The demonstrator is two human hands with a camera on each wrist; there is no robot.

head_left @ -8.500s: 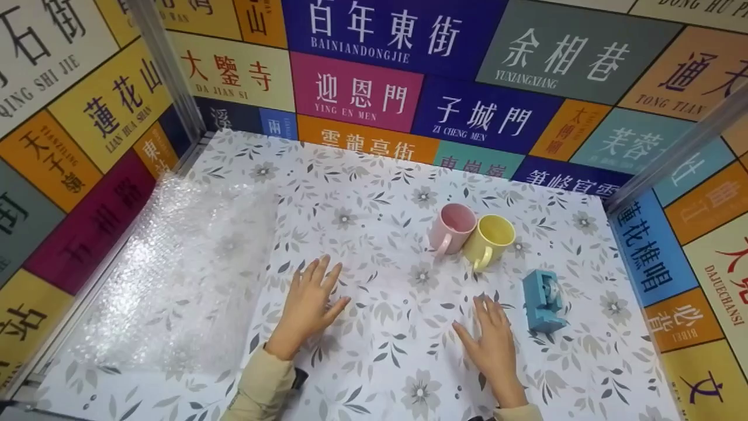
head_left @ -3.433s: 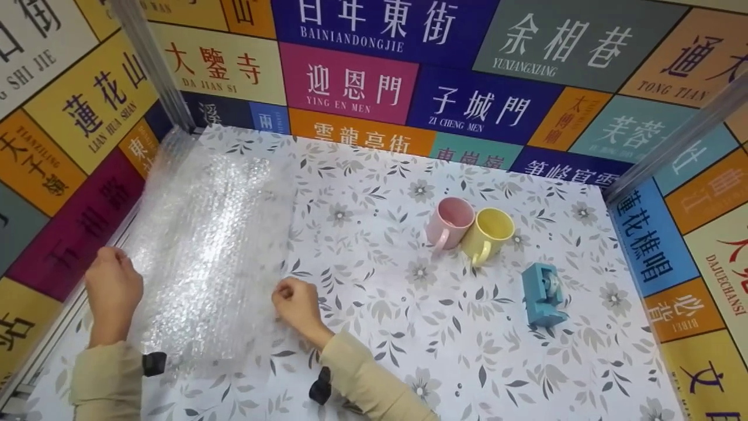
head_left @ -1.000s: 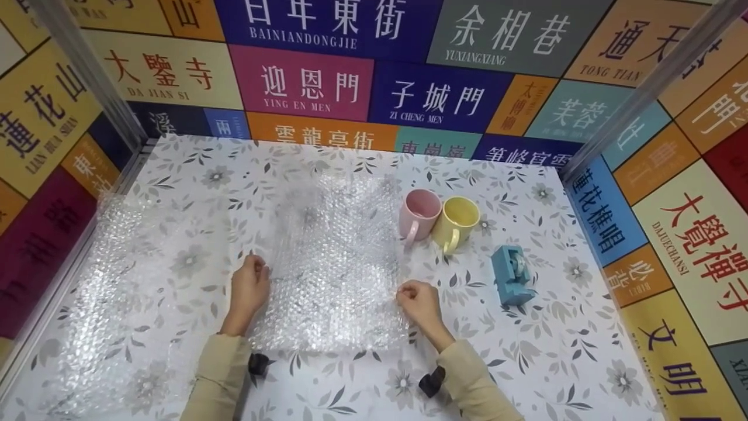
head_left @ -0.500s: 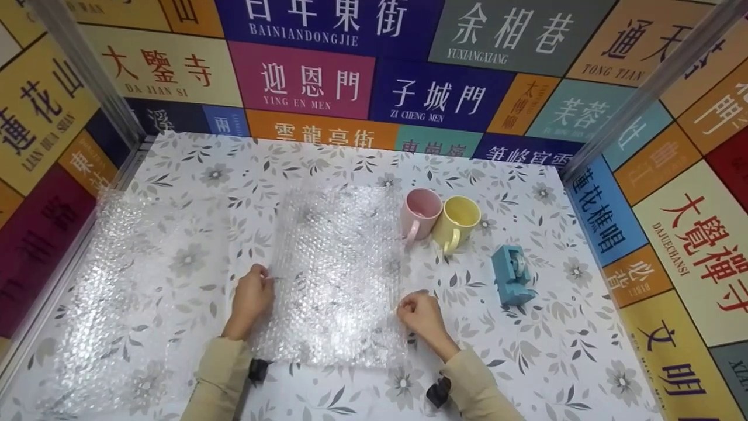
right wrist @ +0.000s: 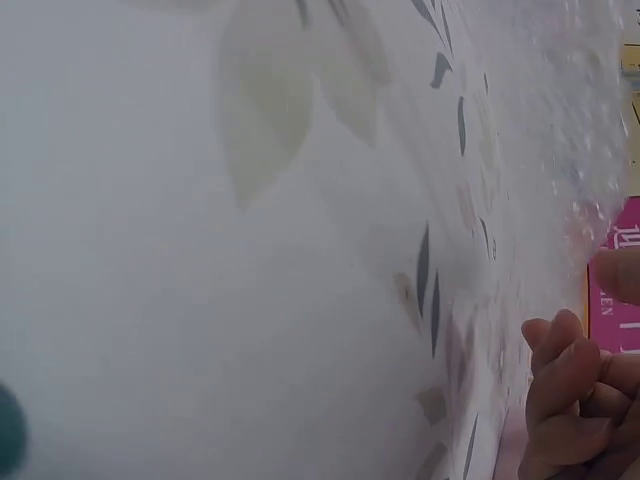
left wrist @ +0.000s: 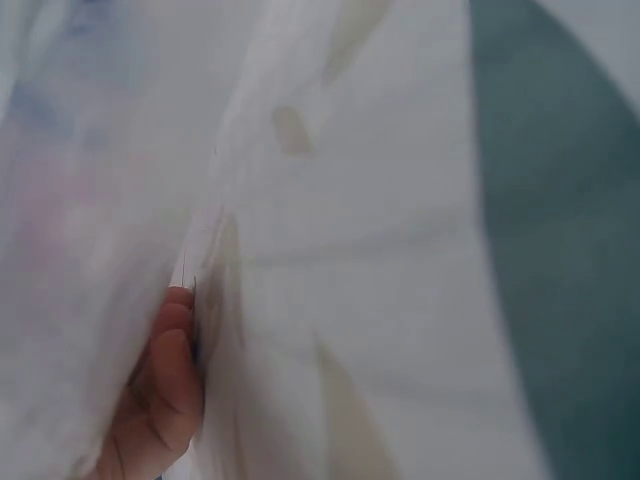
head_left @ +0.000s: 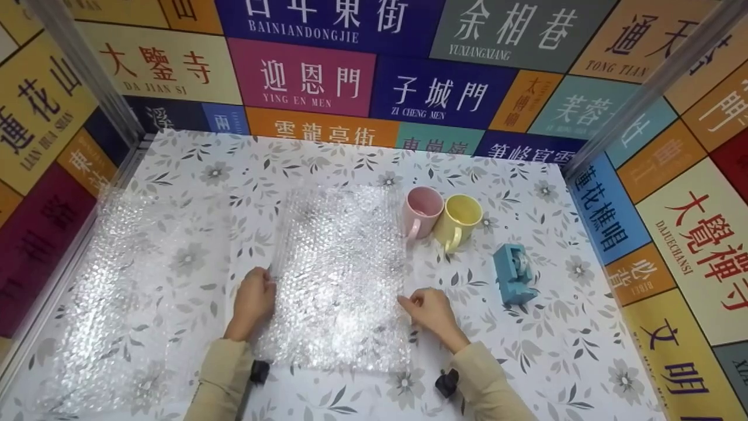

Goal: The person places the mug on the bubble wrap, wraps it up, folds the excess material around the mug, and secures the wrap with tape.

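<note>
A clear bubble wrap sheet (head_left: 342, 275) lies on the flowered tabletop between both hands in the head view. My left hand (head_left: 252, 301) is at its left edge with fingers curled and appears to pinch it; in the left wrist view the fingers (left wrist: 175, 365) are partly hidden by blurred film. My right hand (head_left: 433, 314) is at the right edge, fingertips close to the film. In the right wrist view the thumb (right wrist: 618, 275) stands apart from the loosely curled fingers (right wrist: 565, 385), with the wall showing between them.
Another bubble wrap sheet (head_left: 99, 304) lies at the left. Behind the right hand stand a pink mug (head_left: 422, 213) and a yellow mug (head_left: 459, 222), close together beside the middle sheet. A teal tape dispenser (head_left: 514, 275) stands farther right. Sign-covered walls enclose the table.
Over the earlier frames, one bubble wrap sheet was lifted from the left and laid in the middle. Lately it slid slightly nearer; the right hand has shifted a little right and its grip has loosened.
</note>
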